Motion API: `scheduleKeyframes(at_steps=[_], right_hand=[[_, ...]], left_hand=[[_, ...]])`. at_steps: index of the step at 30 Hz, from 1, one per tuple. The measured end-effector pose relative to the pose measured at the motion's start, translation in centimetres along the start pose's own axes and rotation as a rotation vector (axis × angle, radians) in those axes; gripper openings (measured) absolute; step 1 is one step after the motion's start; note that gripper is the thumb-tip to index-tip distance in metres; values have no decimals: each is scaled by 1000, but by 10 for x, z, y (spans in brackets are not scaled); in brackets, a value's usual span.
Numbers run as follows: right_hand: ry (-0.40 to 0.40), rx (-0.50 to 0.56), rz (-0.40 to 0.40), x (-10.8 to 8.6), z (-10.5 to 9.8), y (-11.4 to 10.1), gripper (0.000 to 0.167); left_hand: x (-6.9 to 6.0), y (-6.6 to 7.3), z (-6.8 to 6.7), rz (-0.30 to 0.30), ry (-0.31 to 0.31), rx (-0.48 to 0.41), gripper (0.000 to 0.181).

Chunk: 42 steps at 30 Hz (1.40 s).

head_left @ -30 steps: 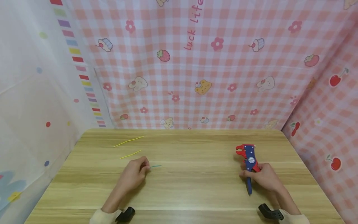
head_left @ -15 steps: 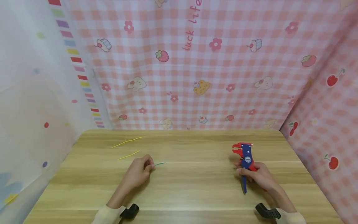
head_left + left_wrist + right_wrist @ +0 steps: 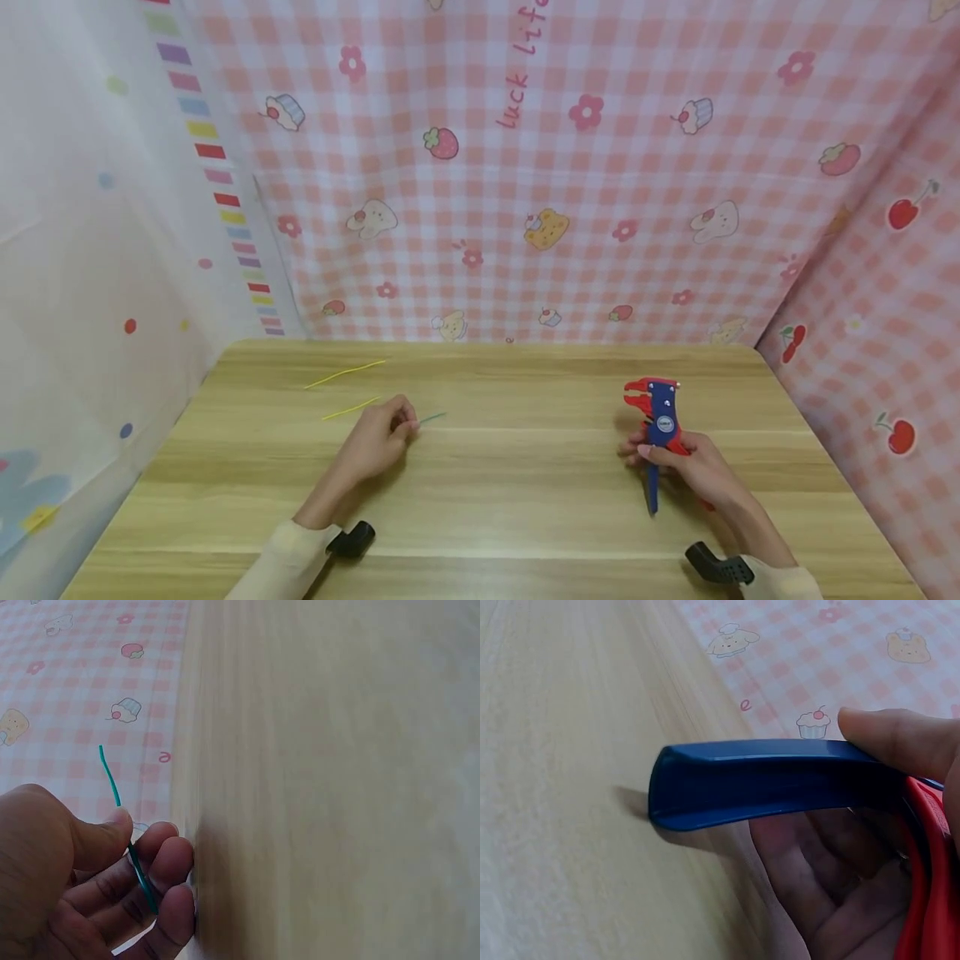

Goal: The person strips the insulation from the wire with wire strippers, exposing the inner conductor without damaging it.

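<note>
A short green wire [image 3: 432,417] is pinched between the thumb and fingers of the left hand [image 3: 381,442], at the table's left-centre. In the left wrist view the green wire [image 3: 111,780] sticks out past the thumb, and its other end lies across the curled fingers of the left hand [image 3: 97,877]. On the right, the right hand [image 3: 693,471] grips a blue and red wire stripper [image 3: 663,408], its red jaws pointing left and apart. The right wrist view has the blue handle [image 3: 757,784] close up, with the right hand [image 3: 855,892] around the tool.
Two yellow wires, one farther back [image 3: 345,373] and one nearer [image 3: 351,408], lie on the wooden table [image 3: 510,500] at the left. A pink checked cloth [image 3: 480,183] hangs behind the table's back edge. A black wrist device shows at each sleeve.
The left hand has moved slightly right and away from the wearer with the green wire. The right hand has shifted a little left with the wire stripper. The head view has shifted slightly.
</note>
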State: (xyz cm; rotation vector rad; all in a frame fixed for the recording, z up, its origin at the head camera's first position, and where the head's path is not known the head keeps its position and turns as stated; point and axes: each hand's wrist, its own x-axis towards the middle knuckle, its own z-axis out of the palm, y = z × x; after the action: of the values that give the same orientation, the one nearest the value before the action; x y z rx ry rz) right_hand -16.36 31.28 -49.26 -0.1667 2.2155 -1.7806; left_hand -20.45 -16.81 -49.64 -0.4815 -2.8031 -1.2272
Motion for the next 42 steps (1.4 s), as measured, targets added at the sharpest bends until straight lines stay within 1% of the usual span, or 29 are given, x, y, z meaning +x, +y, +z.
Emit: scheduleKeyframes(at_steps=[3,8,11,13,15,17,19,23,27,32,37,42], right_hand=[[-88,99,-60,2,-2,2,50],[-223,226,-100,4,-5,5,43],[-280,284,-123,6,-5,6,39],[-293,303,-146,6,-3,6,35],[-287,317,-156,6,-1,6,31],[-277,330,-157,6,1,5,28],[-287,359,-151,6,3,5,28],[-360,441,-156,6,7,4,30],[-440,512,-172,9,14,3,34],[-491,552,-204,13,23,1,38],[-494,553,-232,15,32,-1,38],[-462,520,-198,17,40,0,33]], left_hand=[[3,1,1,2,0,-18,12],[6,4,5,-6,1,-69,12],[6,5,8,-16,5,-86,12],[6,6,9,-26,5,-95,12],[6,7,11,-35,4,-110,12],[5,8,12,-43,-3,-137,11],[5,8,13,-49,-11,-170,10],[4,10,13,-50,-22,-223,10],[4,11,15,-45,-23,-237,10],[2,16,19,-57,-30,-256,10],[1,23,22,-51,-51,-279,9],[1,29,26,-12,-64,-262,10]])
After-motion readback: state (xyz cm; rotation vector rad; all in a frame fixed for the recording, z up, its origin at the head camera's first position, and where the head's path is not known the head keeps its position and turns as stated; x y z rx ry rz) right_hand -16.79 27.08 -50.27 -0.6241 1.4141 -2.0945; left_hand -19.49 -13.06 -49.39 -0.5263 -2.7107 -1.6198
